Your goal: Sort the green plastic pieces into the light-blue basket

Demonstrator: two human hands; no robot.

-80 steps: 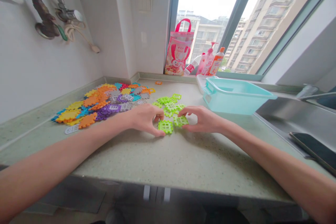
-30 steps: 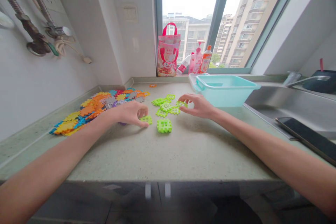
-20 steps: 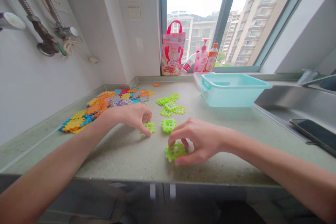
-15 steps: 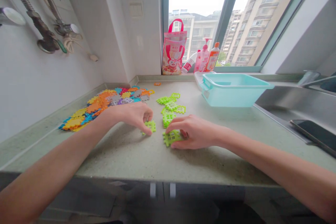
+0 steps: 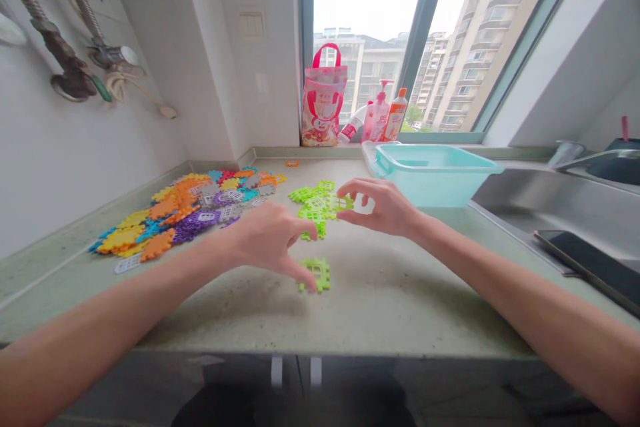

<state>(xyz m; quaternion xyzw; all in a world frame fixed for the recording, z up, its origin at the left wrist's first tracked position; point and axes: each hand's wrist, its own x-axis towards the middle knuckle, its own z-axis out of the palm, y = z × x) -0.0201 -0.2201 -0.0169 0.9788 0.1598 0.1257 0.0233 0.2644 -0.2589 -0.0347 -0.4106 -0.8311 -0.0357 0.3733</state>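
Observation:
Light green interlocking plastic pieces (image 5: 315, 215) lie in a loose cluster on the counter. A separate green piece (image 5: 320, 273) with a window-like opening rests flat closer to the front edge. My left hand (image 5: 267, 240) is open, thumb and index finger spread, with the thumb tip over that front piece. At the right side of the cluster, my right hand (image 5: 381, 205) has thumb and fingers at opposite edges of another green piece (image 5: 343, 203). To the left of the green ones is a heap of orange, yellow, blue, purple and grey pieces (image 5: 173, 210).
A turquoise bin (image 5: 440, 183) stands at the back right, before the sink (image 5: 530, 200). A phone (image 5: 585, 260) lies by the sink. On the window side are a pink bag (image 5: 323, 110) and bottles (image 5: 383, 117). One orange piece (image 5: 292, 163) lies apart.
My right hand has left the front green piece and moved up to the cluster. My left hand has shifted right and opened, its thumb now over the front piece. The view has turned slightly right.

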